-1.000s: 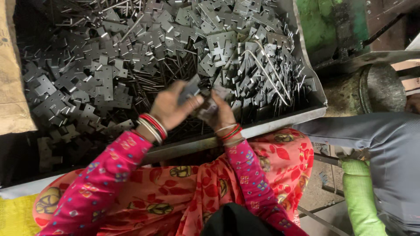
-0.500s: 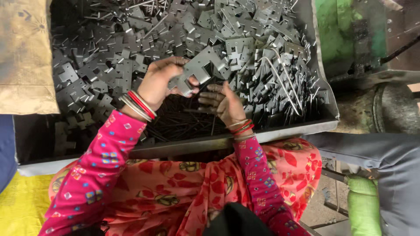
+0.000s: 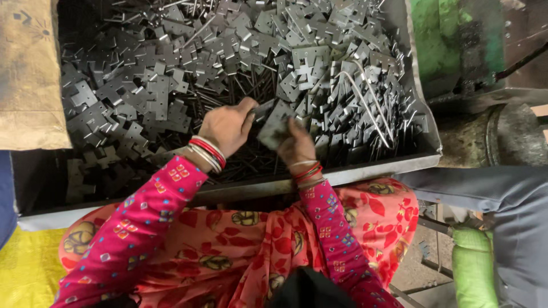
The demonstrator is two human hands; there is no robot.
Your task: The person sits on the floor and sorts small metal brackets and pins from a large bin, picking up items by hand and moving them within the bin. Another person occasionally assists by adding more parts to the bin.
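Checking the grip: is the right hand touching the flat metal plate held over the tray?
Touching. The head view shows the right hand with its fingers wrapped over the plate's lower edge, no gap; the left hand pinches its upper corner.

Dark grey stamped flat metal plates (image 3: 171,85), dull sheen, piled in a grey sheet-metal tray (image 3: 425,128). Magenta sleeves (image 3: 142,228) with small square motifs, orange/yellow/blue. Red-and-silver bangles (image 3: 208,154) on both wrists. Coral-red cloth (image 3: 240,251) with red leaf and olive-yellow floral print. Tan sacking (image 3: 28,74) at left. Green painted machine body (image 3: 451,40) at right. Yellow sheet (image 3: 23,268) bottom left.
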